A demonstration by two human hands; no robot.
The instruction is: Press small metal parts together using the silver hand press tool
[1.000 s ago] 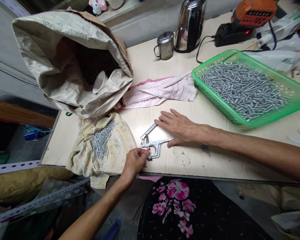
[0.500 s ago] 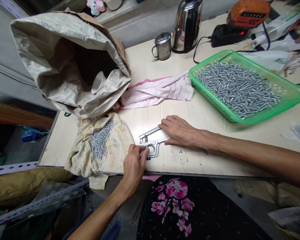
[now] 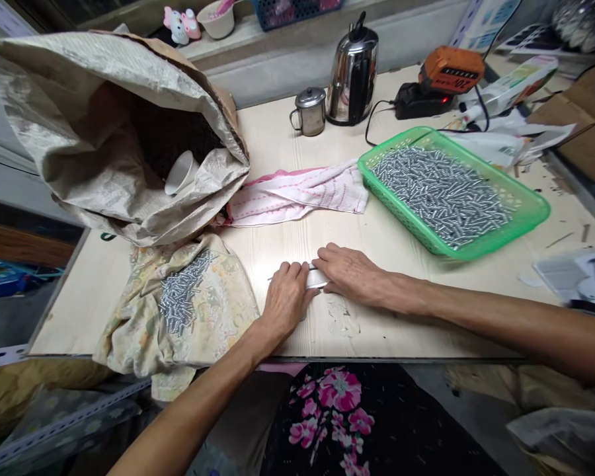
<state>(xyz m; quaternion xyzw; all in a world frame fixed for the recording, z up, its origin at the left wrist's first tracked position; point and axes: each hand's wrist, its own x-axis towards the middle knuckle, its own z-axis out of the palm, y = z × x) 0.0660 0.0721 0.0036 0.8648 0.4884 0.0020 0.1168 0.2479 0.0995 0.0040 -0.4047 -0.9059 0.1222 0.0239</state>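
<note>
A silver hand press tool [image 3: 313,276] lies on the pale table [image 3: 401,317], mostly covered by both hands. My left hand [image 3: 286,299] rests over its head, fingers curled down on it. My right hand [image 3: 353,275] lies flat over its handles, fingers stretched out and pressing on them. Just to the left, a floral cloth [image 3: 213,311] holds a small heap of silver metal pins [image 3: 178,294].
A green basket [image 3: 520,221] full of metal pins stands at right. A big woven sack [image 3: 94,132] with a white cup [image 3: 181,173] sits at back left, a pink-white towel [image 3: 302,193] beside it. A steel mug [image 3: 309,111], kettle [image 3: 352,69] and orange battery charger [image 3: 439,79] stand behind.
My left hand has moved up from the tool's front tip to cover its head. The tool's handles have come together under my right hand. The camera view has shifted.
</note>
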